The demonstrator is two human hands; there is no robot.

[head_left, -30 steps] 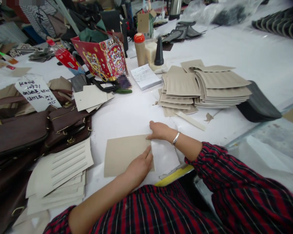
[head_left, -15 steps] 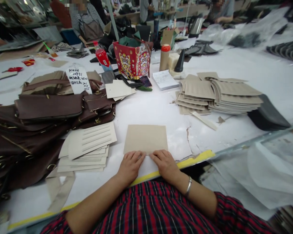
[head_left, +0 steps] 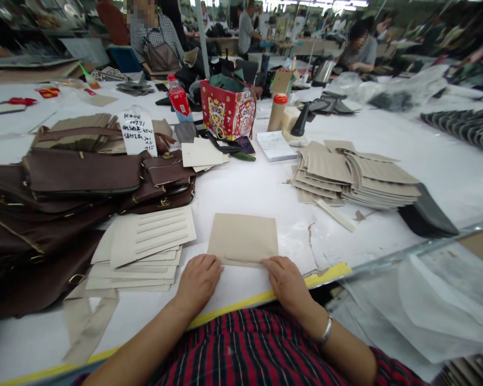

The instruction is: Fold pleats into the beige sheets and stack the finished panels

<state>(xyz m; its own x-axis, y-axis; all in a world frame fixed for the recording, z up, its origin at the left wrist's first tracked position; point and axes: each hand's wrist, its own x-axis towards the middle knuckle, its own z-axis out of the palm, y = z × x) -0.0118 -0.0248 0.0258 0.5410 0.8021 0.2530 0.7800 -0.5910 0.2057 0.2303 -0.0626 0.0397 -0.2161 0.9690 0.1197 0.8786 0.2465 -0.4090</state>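
Note:
A beige fabric panel [head_left: 243,238] lies flat on the white table in front of me, its near edge looking folded over. At its near left corner rests my left hand [head_left: 200,279], palm down, fingers lying flat with the tips on the edge. My right hand [head_left: 286,280] lies the same way at the near right corner, its fingertips touching the fabric. Neither hand lifts the panel. To the left is a fanned stack of pale slotted panels [head_left: 145,241]; further right stands a pile of beige folded pieces [head_left: 358,174].
Dark brown leather bags [head_left: 80,177] cover the left side. Behind stand a red patterned box [head_left: 227,112], a bottle [head_left: 180,99], a notepad [head_left: 276,146] and an orange-capped container [head_left: 277,112]. Yellow tape [head_left: 328,274] marks the table's near edge. Co-workers sit beyond.
My hands have slid apart along the panel's near edge, from close together at its middle out to the two corners. The view has tilted up slightly.

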